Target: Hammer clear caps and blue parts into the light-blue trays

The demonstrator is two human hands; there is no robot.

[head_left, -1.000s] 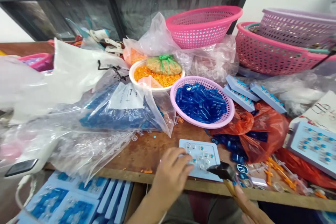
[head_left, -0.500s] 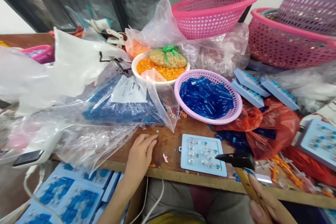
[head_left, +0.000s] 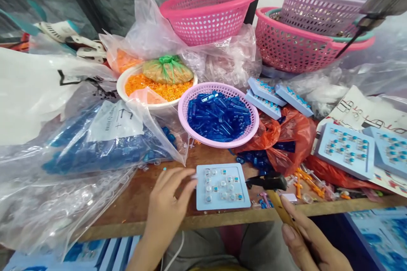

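Observation:
At the table's front edge lies a light blue tray [head_left: 203, 201] with clear round pieces and a few blue-topped ones set in it. My left hand [head_left: 168, 199] is at its left edge, thumb and forefinger closing on the small tab there. My right hand [head_left: 305, 233] grips a hammer [head_left: 276, 201] by its wooden handle. The dark hammer head points left, its narrow end close to the tray's right edge. Behind the tray stands a lilac basket [head_left: 182, 120] full of blue tube-like pieces [head_left: 219, 114].
A white bowl [head_left: 122, 89] holds orange pieces and a tied bag. Clear plastic bags [head_left: 73, 186] spread over the left side. Pink baskets [head_left: 210, 21] stand behind. On the right are a red bag [head_left: 286, 144], orange bits and filled blue trays [head_left: 346, 148]. More trays sit below the table.
My left hand has gone from resting on the bare wood to the tray's left edge. The hammer stays in my right hand near the tray. The view has turned right.

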